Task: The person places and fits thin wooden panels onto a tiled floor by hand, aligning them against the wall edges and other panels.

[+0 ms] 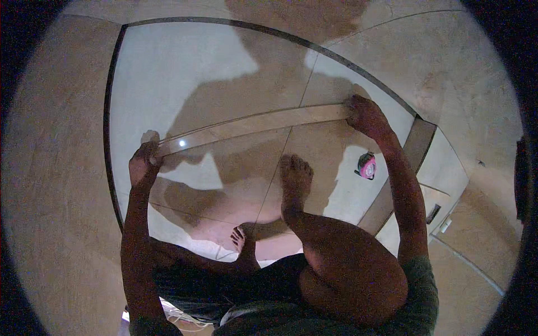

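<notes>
A long, narrow, pale tile strip (252, 124) stretches across in front of me, rising slightly toward the right. Its face is glossy and catches a bright spot of light near the left end. My left hand (144, 161) is closed around that left end. At the other end, the fingers of my right hand (365, 116) grip the strip, partly lost in shadow. Whether the strip touches the floor beneath it cannot be told. A pink and black tape measure (367, 166) lies on the floor below my right hand, apart from it.
Pale floor tiles (162, 61) with thin joints lie under my bare feet (297, 173). A dark border (107, 112) runs along the walls. On the right are a brown band (419, 144) and a pale panel with a dark slot (433, 214). White cables (188, 320) show at lower left.
</notes>
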The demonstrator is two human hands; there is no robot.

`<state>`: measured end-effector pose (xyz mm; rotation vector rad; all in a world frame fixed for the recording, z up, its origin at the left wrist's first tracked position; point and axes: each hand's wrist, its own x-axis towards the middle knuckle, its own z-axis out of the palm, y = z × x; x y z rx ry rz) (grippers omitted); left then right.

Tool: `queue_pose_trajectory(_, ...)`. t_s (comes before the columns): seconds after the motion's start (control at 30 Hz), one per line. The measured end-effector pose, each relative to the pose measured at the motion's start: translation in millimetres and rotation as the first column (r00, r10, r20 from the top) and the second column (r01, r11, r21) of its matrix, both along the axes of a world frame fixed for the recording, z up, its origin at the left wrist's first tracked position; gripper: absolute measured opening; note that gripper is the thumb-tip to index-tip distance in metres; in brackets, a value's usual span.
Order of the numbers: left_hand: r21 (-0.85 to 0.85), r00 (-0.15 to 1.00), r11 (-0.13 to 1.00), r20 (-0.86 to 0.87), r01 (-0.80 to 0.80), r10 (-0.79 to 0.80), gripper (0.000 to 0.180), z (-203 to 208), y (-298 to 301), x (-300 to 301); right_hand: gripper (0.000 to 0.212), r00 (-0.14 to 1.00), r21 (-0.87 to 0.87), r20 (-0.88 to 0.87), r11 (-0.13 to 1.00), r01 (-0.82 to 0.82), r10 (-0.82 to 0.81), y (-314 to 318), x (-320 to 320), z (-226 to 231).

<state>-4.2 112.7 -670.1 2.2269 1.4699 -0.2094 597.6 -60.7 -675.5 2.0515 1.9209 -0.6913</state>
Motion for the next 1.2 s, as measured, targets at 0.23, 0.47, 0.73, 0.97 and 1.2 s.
queue_pose_trajectory(0.23,0.025,0.999,0.999,0.01,0.046,-0.046,0.045,4,1,4,0.055,0.999,-0.096,-0.036,0.995,-0.005,0.002,-3,14,-16)
queue_pose_trajectory(0.47,-0.005,1.0,1.0,0.005,-0.005,0.005,0.047,7,1,-12,0.048,0.995,0.094,-0.021,0.991,-0.094,0.096,6,-9,-5)
queue_pose_trajectory(0.73,0.0,1.0,1.0,0.012,0.01,-0.011,0.044,6,0,-5,0.05,0.978,0.217,-0.184,0.974,-0.055,0.097,-8,5,-12)
queue_pose_trajectory(0.97,0.03,1.0,1.0,0.023,0.004,-0.004,0.045,-1,0,-11,0.046,0.992,0.057,-0.119,0.998,-0.023,0.03,5,-8,9)
queue_pose_trajectory(1.2,0.051,0.996,0.995,-0.006,0.085,-0.085,0.046,-1,1,-10,0.044,0.996,0.059,-0.072,0.998,-0.038,0.042,3,-8,9)
